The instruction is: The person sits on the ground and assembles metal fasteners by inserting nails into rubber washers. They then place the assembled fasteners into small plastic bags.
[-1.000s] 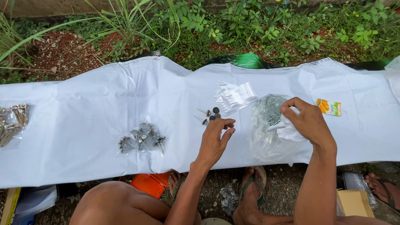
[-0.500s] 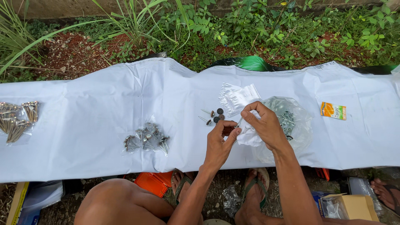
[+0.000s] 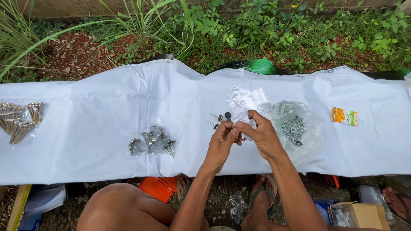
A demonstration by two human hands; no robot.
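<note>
Both hands meet over the middle of a white plastic sheet (image 3: 85, 141). My left hand (image 3: 222, 143) and my right hand (image 3: 261, 137) together pinch a small clear plastic bag (image 3: 244, 102), which lies crumpled just beyond the fingers. Three loose roofing nails (image 3: 218, 117) with round heads lie on the sheet next to my left fingertips. A larger clear bag of metal nails (image 3: 293, 126) sits right of my right hand.
A sealed packet of nails (image 3: 152, 143) lies left of centre and a bag of long nails (image 3: 19, 122) at the far left. An orange sachet (image 3: 343, 116) lies at right. Beyond the sheet are grass and soil; below are a cardboard box (image 3: 359, 214) and an orange case (image 3: 158, 188).
My right hand left the large nail bag and came left to meet my left hand at the small clear bag. The camera view drifted slightly.
</note>
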